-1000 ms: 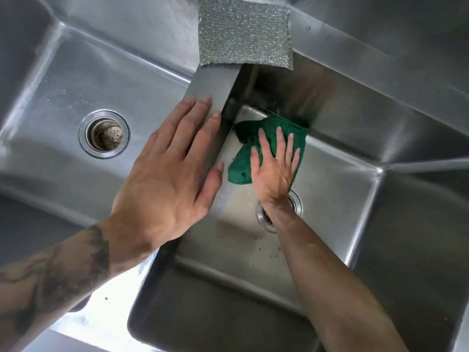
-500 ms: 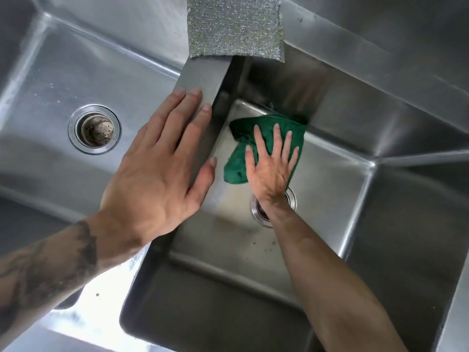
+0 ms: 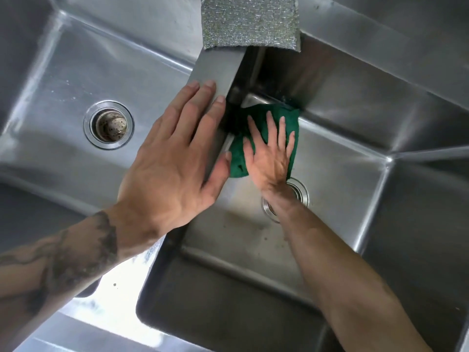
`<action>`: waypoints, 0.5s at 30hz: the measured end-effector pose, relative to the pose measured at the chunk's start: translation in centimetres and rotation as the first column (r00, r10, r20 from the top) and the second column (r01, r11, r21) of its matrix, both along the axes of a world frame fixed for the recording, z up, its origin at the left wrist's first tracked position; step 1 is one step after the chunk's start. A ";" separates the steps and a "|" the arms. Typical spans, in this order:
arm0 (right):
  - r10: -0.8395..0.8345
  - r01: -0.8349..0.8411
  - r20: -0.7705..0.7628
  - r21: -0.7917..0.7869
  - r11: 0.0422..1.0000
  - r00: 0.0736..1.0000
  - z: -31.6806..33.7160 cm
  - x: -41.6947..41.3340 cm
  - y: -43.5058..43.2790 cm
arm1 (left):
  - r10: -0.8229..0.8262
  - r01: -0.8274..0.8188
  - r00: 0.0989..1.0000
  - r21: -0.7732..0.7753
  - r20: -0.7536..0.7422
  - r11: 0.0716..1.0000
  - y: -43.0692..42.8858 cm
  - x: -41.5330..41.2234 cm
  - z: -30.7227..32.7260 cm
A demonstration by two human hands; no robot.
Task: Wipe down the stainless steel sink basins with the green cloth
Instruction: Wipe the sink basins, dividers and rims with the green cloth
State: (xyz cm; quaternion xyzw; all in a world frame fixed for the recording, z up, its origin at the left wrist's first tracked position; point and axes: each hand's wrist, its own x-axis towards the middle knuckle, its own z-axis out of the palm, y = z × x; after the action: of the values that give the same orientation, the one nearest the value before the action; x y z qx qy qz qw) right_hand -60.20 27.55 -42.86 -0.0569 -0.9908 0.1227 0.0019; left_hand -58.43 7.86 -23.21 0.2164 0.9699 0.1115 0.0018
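Observation:
The green cloth (image 3: 291,120) lies on the floor of the right sink basin (image 3: 337,179), in its far left corner. My right hand (image 3: 270,158) presses flat on the cloth with fingers spread and straight. My left hand (image 3: 175,163) rests flat on the steel divider (image 3: 215,69) between the two basins, fingers straight. The left basin (image 3: 50,102) holds nothing but its drain (image 3: 109,124). My right wrist covers part of the right basin's drain (image 3: 300,191).
A silver mesh scouring pad (image 3: 250,21) lies on the back ledge above the divider. Brownish marks show on the right basin floor near its front wall (image 3: 228,313). A bright glare spot sits on the front rim at the lower left.
My right hand has slid the cloth left and back, tighter into the basin's far left corner beside the divider. My left hand stays planted on the divider.

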 end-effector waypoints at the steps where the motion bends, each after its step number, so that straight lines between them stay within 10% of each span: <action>1: -0.007 0.007 -0.001 0.005 1.000 1.000 0.0 -0.4 0.7 | -0.004 0.004 1.000 -0.011 0.005 1.000 0.0 0.0 0.0; 15: -0.035 0.035 0.057 0.002 0.999 0.998 0.9 3.4 -0.8 | 0.040 -0.050 0.998 0.179 0.054 0.983 -0.4 1.0 1.0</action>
State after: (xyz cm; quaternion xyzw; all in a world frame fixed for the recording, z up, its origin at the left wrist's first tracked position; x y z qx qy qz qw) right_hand -56.80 26.77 -41.99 -0.0779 -0.9894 0.1203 -0.0242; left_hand -57.41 7.44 -22.17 0.1908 0.9601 0.2043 0.0040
